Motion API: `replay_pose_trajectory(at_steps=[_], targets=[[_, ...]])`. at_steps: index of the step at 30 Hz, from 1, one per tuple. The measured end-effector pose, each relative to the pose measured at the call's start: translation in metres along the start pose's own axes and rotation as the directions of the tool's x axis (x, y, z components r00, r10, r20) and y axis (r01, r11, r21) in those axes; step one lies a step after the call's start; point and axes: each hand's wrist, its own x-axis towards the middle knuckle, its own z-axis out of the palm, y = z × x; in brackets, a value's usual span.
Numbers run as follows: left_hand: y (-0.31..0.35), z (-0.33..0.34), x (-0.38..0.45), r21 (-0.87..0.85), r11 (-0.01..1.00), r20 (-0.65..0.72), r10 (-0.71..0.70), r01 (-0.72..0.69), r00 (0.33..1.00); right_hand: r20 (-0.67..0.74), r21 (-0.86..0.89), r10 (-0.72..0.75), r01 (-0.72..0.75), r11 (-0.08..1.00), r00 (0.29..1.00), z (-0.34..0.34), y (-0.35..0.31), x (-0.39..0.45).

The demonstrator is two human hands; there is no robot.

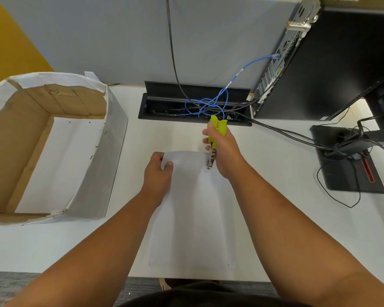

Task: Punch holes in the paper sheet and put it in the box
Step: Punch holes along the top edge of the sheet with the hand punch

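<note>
Pinching the paper sheet, left hand; right hand clenched around the hole punch.

A white sheet lies on the white counter. The left hand pinches its far left corner, thumb on top. The right hand grips a yellow-green punch, whose metal head sits at the sheet's far right corner. An open box lined with white paper stands to the left, well apart. Blue cables tangle in a black tray behind.
</note>
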Motion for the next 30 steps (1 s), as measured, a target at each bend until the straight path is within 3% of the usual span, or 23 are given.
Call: replay_pose_trajectory(at_steps=[2, 5, 12, 25, 30], targets=[[0.002, 0.003, -0.003, 0.005, 1.0, 0.014, 0.014, -0.014, 1.0, 0.033, 0.218, -0.022, 0.014, 0.976, 0.999, 0.006, -0.006, 0.002], [0.004, 0.006, -0.006, 0.01, 0.999, 0.02, 0.034, -0.035, 0.999, -0.004, 0.318, -0.1, 0.096, 0.943, 0.995, 0.012, -0.01, 0.003], [0.004, 0.007, -0.008, 0.085, 0.996, 0.023, 0.02, -0.022, 1.0, -0.062, 0.331, -0.082, 0.098, 0.939, 0.995, 0.02, -0.006, -0.002], [0.007, 0.008, -0.009, 0.164, 0.984, 0.024, 0.064, -0.067, 0.998, -0.033, 0.297, -0.136, 0.14, 0.945, 0.99, 0.027, -0.005, -0.004], [0.007, 0.006, -0.009, 0.2, 0.977, 0.015, 0.073, -0.075, 0.997, 0.01, 0.388, -0.165, 0.148, 0.91, 0.986, 0.023, -0.003, -0.001]])
